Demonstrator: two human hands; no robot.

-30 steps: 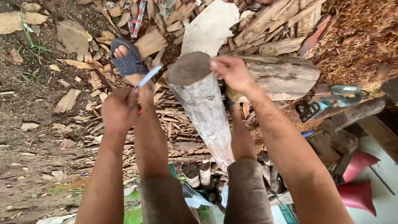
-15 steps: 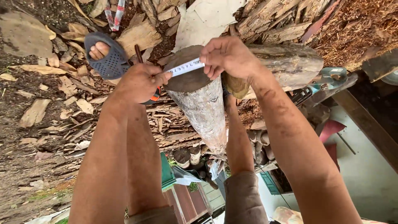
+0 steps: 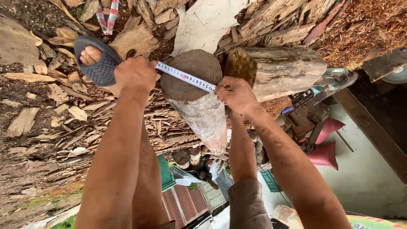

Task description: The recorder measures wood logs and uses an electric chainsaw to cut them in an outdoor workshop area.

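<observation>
Left hand [image 3: 135,75], left of centre in the upper half of the frame: fingers curled shut round the case end of a measuring tape [image 3: 185,76]. Right hand [image 3: 236,94], just right of centre: fingertips pinched together on the tape's free end, pressed at the right rim of a log's cut face.

Between the two hands: white tape blade drawn taut, slanting from upper left down to lower right across the dark round end face of an upright log [image 3: 199,99]. Pale grey bark on the log's side, running down toward the lower middle of the frame, between the person's two bare legs.

Behind the left hand, toward the upper left: foot in a dark blue perforated sandal [image 3: 98,63], resting on wood chips and bark scraps [image 3: 68,114] spread over the left half of the frame.

Just right of the upright log, touching it: thicker log [image 3: 280,70] lying on its side. Further right, at the right-centre edge: chainsaw [image 3: 316,91] with teal housing, partly hidden. Upper right corner: heap of reddish sawdust [image 3: 360,29]. Upper middle: pale flat sheet [image 3: 203,25] among stacked split wood.
</observation>
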